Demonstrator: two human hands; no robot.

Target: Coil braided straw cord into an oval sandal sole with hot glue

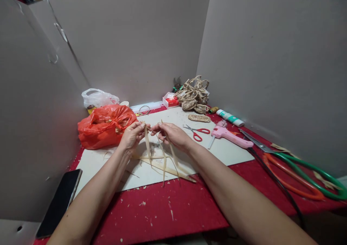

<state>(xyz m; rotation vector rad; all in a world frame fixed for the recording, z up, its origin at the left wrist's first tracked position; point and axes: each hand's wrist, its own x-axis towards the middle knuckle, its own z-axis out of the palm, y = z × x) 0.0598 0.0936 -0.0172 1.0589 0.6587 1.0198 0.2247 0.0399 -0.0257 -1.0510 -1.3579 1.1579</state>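
Note:
My left hand (133, 134) pinches pale straw-coloured strips (147, 143) that hang down from the fingers. Close beside it, my right hand (173, 133) is closed on more of the same flat fibre, with strips (164, 158) dangling below. Both hands are raised a little over a white board (225, 154). More loose strips (173, 170) lie on the board beneath the hands. A woven oval sole (199, 118) and red-handled scissors (197, 132) rest on the board to the right of my right hand.
A red plastic bag (104, 127) with straw stands left. A pile of braided fibre pieces (193, 94) sits at the back. Rightward lie a pink glue gun (230, 134) with a black cord and large shears (295, 169). A phone (59, 203) lies front left. Grey partitions (135, 46) enclose the table.

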